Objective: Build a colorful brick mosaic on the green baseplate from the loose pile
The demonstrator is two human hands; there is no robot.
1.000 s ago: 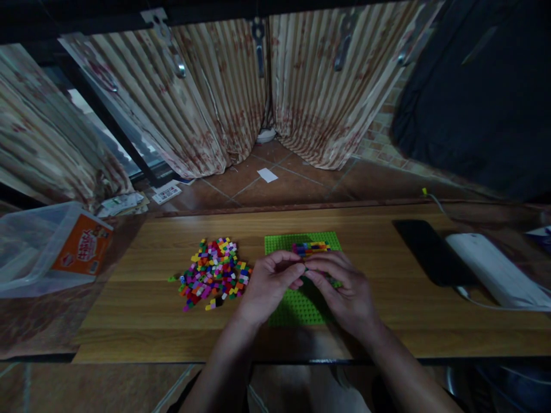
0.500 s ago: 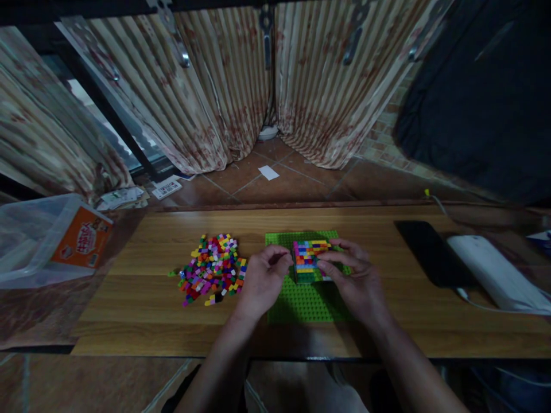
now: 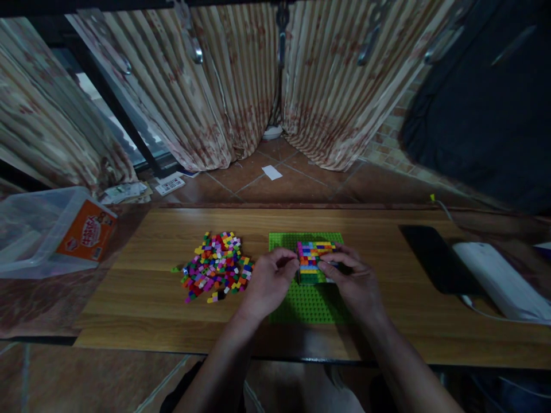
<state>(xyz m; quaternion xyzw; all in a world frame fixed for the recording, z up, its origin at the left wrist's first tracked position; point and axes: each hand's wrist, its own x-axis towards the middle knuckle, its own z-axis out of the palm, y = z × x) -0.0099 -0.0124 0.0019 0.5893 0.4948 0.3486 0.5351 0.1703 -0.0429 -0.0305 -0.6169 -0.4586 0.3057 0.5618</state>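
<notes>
A block of toy bricks in rows of many colours sits over the green baseplate. My left hand is at the block's left edge, thumb and forefinger pinched together; whatever lies between those fingertips is hidden. On the opposite side, my right hand grips the block, with its thumb on the top face and its fingers curled over the right end. That end of the block is partly covered by the fingers. A heap of loose bricks lies to the left of my left hand.
The wooden table also carries a black phone and a white power bank-like box with a cable at the right. A clear plastic bin with an orange label stands at the far left. Curtains hang behind.
The view has shifted slightly, so the table's things sit a little further right. My hands stay at the block's two sides, the right fingers slightly more curled.
</notes>
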